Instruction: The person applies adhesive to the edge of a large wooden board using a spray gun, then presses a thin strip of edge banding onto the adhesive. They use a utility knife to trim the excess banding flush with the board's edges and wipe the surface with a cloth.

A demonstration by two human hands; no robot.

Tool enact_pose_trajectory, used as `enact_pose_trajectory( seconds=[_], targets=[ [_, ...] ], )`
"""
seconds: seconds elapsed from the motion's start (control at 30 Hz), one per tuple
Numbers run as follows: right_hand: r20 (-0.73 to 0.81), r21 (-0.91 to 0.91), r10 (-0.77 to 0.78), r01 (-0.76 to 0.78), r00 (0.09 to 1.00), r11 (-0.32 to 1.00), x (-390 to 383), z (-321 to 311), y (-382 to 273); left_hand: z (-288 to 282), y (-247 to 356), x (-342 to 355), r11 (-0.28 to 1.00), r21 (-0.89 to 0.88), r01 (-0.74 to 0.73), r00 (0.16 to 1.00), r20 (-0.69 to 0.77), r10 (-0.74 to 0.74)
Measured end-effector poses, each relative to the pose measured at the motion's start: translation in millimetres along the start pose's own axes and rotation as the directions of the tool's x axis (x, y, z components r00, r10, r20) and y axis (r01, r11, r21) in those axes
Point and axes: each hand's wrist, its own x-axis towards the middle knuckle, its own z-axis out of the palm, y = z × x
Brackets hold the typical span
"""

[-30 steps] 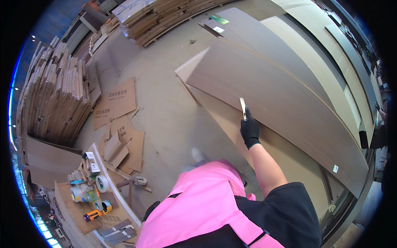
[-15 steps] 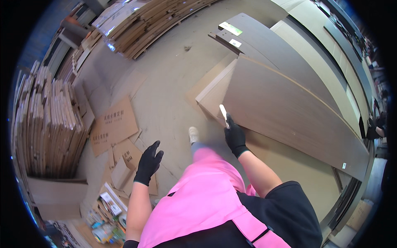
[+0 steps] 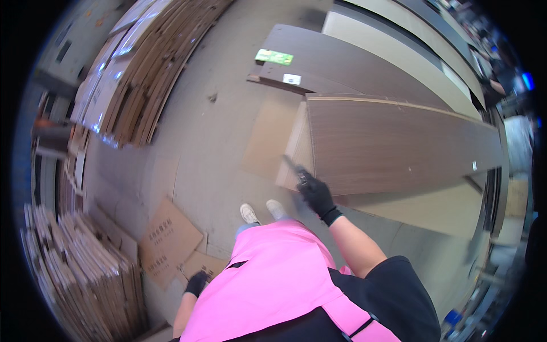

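My right hand (image 3: 317,196), in a black glove, is closed round a slim, hand-length tool (image 3: 291,163) that looks like a utility knife. Blur hides its exact shape. Its tip points forward and left, beside the near left corner of a large brown wood-grain panel (image 3: 399,145). A pale board (image 3: 296,148) sticks out under that corner. My left hand (image 3: 196,283), gloved in black too, hangs low by the left edge of my pink apron (image 3: 279,268), above flattened cardboard. Its fingers are too small and dark to make out.
Another brown panel (image 3: 342,60) with labels lies beyond, beside more long boards. Tall stacks of flat cardboard packs stand far left (image 3: 131,74) and near left (image 3: 91,279). Loose cardboard (image 3: 171,242) lies on the floor. A person's arm (image 3: 494,85) shows at the far right.
The view has swung to the right and my feet have moved. My left hand has dropped lower beside the apron. My right hand still grips the slim tool, now tilted further left.
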Motion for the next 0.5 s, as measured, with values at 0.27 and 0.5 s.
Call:
enact_pose_trajectory(
  seconds=[0.27, 0.5],
  targets=[
    [-0.584, 0.238, 0.609, -0.604, 0.537, 0.761, -110.2, -75.8, 73.3, -175.5, 34.5, 159.6, 0.981, 0.111, -0.158, 0.978, 0.151, 0.141],
    [-0.524, -0.255, 0.443, -0.630, 0.728, 0.733, -126.6, -24.3, 80.1, -335.0, 177.4, 239.6, 0.731, 0.109, -0.674, 0.637, -0.415, 0.649]
  ],
)
